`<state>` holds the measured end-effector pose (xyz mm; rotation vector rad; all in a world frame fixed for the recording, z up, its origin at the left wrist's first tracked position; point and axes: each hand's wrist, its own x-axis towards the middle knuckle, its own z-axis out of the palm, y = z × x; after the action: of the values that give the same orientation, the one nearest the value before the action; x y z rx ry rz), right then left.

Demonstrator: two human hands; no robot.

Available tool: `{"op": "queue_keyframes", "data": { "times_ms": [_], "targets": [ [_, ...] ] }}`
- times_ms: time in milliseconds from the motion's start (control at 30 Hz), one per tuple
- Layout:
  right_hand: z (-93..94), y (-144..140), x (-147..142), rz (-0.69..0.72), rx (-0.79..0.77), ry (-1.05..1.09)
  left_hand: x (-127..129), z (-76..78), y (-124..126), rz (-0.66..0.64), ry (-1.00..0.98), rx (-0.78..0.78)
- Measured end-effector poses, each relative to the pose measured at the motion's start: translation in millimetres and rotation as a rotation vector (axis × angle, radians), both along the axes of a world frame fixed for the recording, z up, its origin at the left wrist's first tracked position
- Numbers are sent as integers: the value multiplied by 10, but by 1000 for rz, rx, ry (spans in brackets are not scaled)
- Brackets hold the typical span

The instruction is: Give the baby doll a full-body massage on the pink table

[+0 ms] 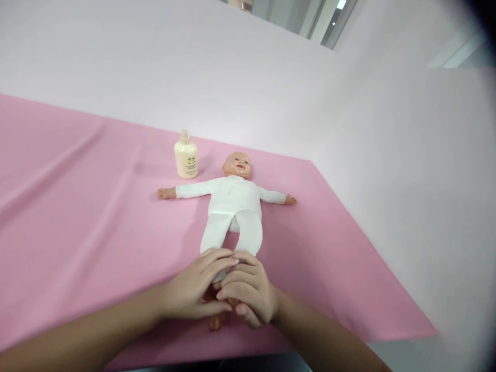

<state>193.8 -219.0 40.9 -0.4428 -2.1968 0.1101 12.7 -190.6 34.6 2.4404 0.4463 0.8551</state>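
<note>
Doll (233,204) lay face-up mid-frame on pink tabletop (77,206), both feet clasped by left hand (191,289) and right hand (250,294), fingers closed; lotion bottle (186,156) stood beside head.

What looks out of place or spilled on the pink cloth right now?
Nothing stands out. The doll lies flat on its back, arms spread, on the pink cloth; the bottle stands upright, capped, no spill. The left hand and right hand cover its feet.

Doll (233,199) supine at centre of the table (77,206), head away from the viewer; bottle (186,157) upright behind its outstretched arm, left of the head; both hands, left hand (194,289) and right hand (250,292), over its feet at the near end.
</note>
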Motion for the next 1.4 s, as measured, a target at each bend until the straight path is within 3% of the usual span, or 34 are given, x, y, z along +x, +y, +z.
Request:
{"op": "queue_keyframes", "data": {
  "times_ms": [267, 467, 1100, 1267, 1400],
  "targets": [
    [1, 8, -24, -7, 23, 22, -20, -49, -5, 9, 39, 1],
    [61, 10, -47, 13, 35, 61, -8, 18, -3, 12, 39, 48],
    [100, 37, -67, 33, 66, 138, -15, 1, 8, -26, 134, -15],
    [132, 65, -1, -66, -39, 39, -41, -4, 16, -13, 47, -135],
    [96, 101, 6, -182, 93, 69, -65, -26, 24, -4, 2, -236]
  ]
}}
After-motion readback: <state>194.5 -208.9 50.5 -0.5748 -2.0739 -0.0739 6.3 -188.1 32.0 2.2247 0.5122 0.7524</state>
